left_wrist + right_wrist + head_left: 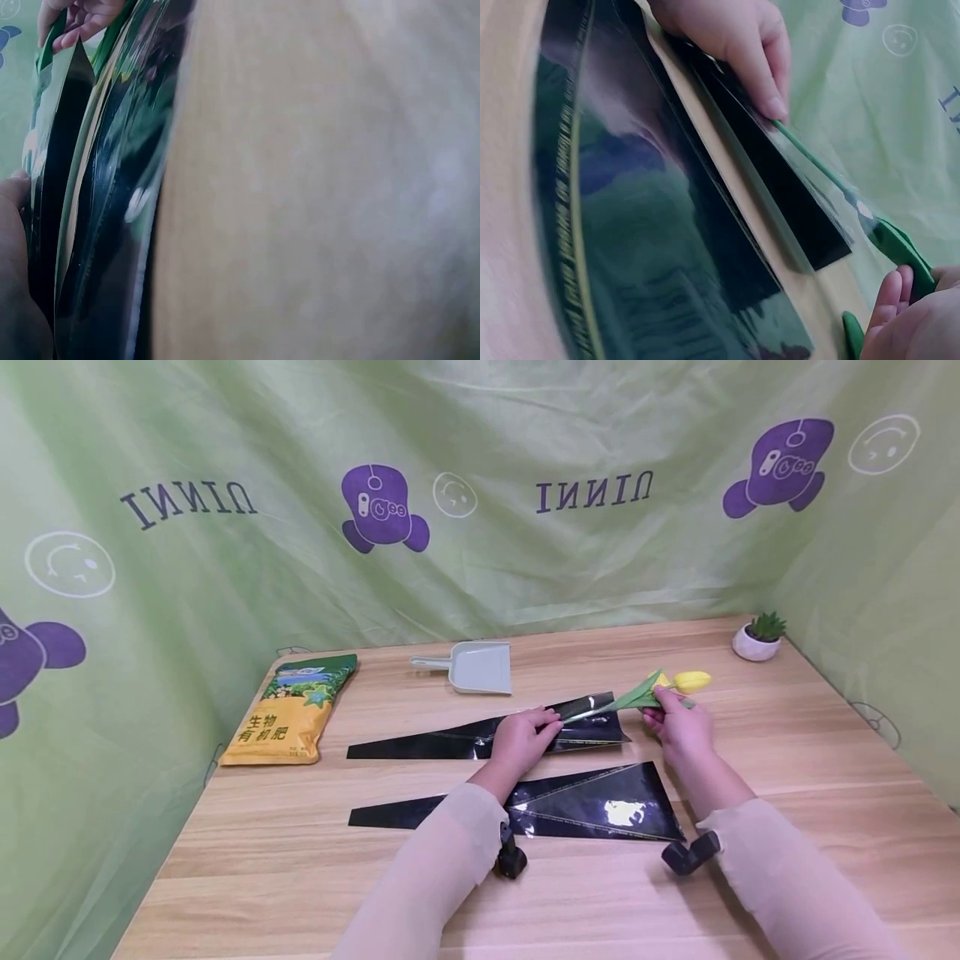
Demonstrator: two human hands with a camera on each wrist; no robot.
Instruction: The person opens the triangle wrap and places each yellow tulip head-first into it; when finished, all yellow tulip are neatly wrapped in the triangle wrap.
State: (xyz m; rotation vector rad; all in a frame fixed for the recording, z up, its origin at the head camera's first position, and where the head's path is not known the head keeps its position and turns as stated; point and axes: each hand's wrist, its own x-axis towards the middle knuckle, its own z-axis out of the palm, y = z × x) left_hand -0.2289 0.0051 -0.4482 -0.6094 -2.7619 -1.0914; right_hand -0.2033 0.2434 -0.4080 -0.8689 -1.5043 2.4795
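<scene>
My right hand [684,722] grips a yellow tulip [692,682] near its bloom and green leaves, right of the upper black flower sleeve [427,743]. A second patch of yellow shows by the fingers. The green stem [814,159] slants left across the sleeve to my left hand [523,739], which pinches its lower end over the sleeve. In the right wrist view the sleeve's wide end stands partly apart near the stem. A second black flower sleeve [600,806] lies flat nearer me, partly under my left forearm.
A yellow and green fertilizer bag [288,714] lies at the left. A pale dustpan [482,668] is at the back middle. A small potted succulent [757,639] stands in the back right corner. Green cloth [480,568] hangs behind the wooden table [262,860].
</scene>
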